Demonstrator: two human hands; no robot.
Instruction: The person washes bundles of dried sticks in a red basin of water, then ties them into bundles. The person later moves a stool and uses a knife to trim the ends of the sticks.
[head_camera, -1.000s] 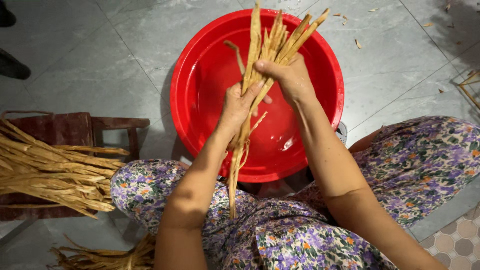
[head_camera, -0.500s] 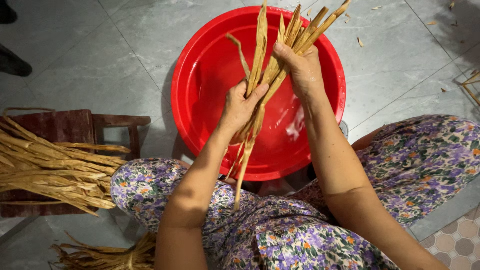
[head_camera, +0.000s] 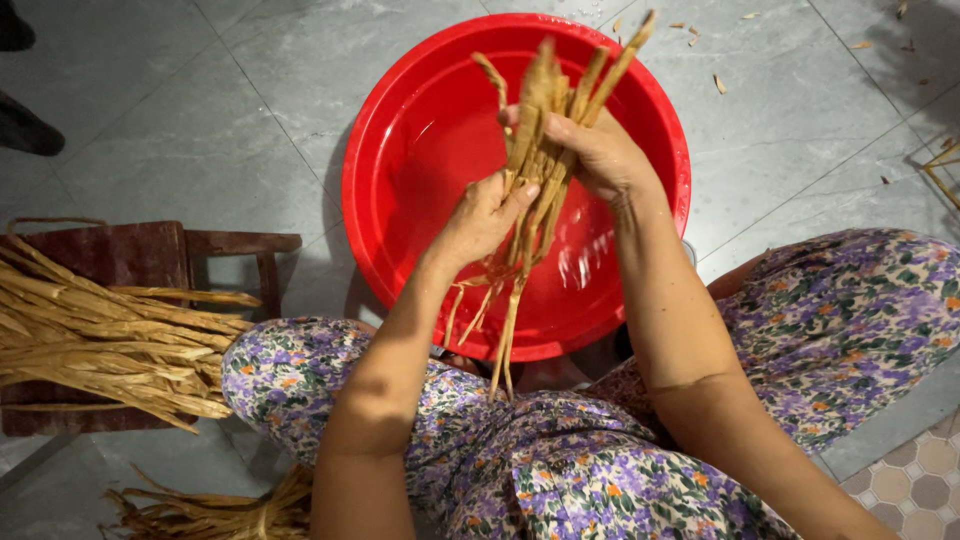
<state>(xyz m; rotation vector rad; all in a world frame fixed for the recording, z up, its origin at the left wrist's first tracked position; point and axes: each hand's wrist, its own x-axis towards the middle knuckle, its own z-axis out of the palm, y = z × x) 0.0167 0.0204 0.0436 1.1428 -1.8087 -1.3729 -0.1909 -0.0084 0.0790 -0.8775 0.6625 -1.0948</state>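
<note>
At the far left a loose pile of dried fibre strips (head_camera: 95, 345) lies across a low dark wooden stool (head_camera: 150, 255), its ends hanging past the stool's near edge; a second, smaller bunch (head_camera: 215, 510) sits on the grey tiled floor (head_camera: 200, 120) by the bottom edge of the view. Toward the middle, the left hand (head_camera: 485, 215) is closed around the lower part of a bundle of tan strips (head_camera: 535, 170), thumb pressed against the strands, with the thin tails dangling down toward the flowered lap (head_camera: 560, 470). Just right of it, the right hand (head_camera: 595, 155) is curled over the upper part of the same bundle, fingers wrapped round it, the stiff tips fanning out above. The bundle hangs over the red plastic basin (head_camera: 400, 130), whose floor looks wet near its near rim. To work these strands well, I would judge a firm lower grip and a sliding upper one best, kept over the basin's middle so drips and scraps fall inside, and the tails held clear of the lap
</note>
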